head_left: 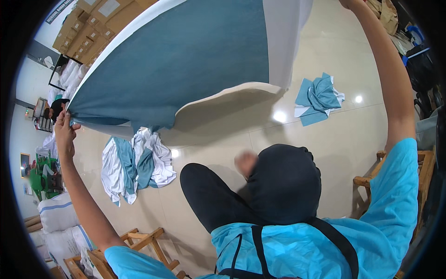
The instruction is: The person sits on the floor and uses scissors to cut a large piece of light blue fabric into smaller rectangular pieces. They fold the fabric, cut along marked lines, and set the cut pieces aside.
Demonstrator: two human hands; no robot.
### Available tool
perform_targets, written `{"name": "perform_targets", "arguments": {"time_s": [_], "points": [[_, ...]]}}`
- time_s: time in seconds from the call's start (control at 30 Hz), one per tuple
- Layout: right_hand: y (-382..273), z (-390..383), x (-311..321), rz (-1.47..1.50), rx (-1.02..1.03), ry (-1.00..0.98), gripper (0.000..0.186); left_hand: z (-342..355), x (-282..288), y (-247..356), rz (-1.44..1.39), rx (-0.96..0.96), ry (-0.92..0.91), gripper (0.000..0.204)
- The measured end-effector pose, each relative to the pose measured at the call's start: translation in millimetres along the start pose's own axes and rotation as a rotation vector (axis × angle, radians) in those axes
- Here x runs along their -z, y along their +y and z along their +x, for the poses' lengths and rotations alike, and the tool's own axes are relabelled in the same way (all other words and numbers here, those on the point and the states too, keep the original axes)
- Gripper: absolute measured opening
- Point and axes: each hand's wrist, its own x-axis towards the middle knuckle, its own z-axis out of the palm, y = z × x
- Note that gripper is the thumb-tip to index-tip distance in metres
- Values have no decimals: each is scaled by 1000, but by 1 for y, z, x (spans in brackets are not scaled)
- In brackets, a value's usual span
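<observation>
A large teal cloth with white borders (186, 60) is spread in the air before me, its lower edge hanging in a wavy curve. At the far left, my left hand (66, 132) is closed on the cloth's corner, where the fabric bunches into folds. My right arm reaches up and forward. Only part of my right hand (349, 3) shows at the top edge, and its fingers are cut off, so its grip is hidden. Below the cloth's left part lies a crumpled teal and white cloth pile (139, 167). A smaller crumpled teal and white cloth (319, 98) lies on the right.
Glossy beige tiles (209, 139) make up the floor. Wooden stools stand at the lower left (146, 242) and right (369, 179). Cardboard boxes (93, 28) are stacked at the far left. White sacks (58, 214) and green plastic chairs (44, 172) line the left side.
</observation>
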Motion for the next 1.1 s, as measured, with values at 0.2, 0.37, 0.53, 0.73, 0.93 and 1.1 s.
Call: {"name": "perform_targets", "arguments": {"time_s": [0.2, 0.37, 0.53, 0.73, 0.93, 1.1], "points": [[22, -20, -6, 182, -72, -19, 29, 3, -13, -20, -214, -22, 154, 34], [34, -29, 7, -13, 128, 48, 23, 21, 2, -32, -210, -192, 259, 40], [48, -64, 24, 264, 98, 70, 29, 18, 33, -29, -169, -210, 314, 43], [56, -45, 10, 222, 32, 91, 37, 75, 34, -25, -7, -26, 223, 46], [86, 16, -65, 168, -118, 10, 47, 214, -15, -71, 364, -96, 86, 46], [150, 70, -164, 123, -323, -76, 55, 305, -101, -135, 537, -154, 111, 51]]}}
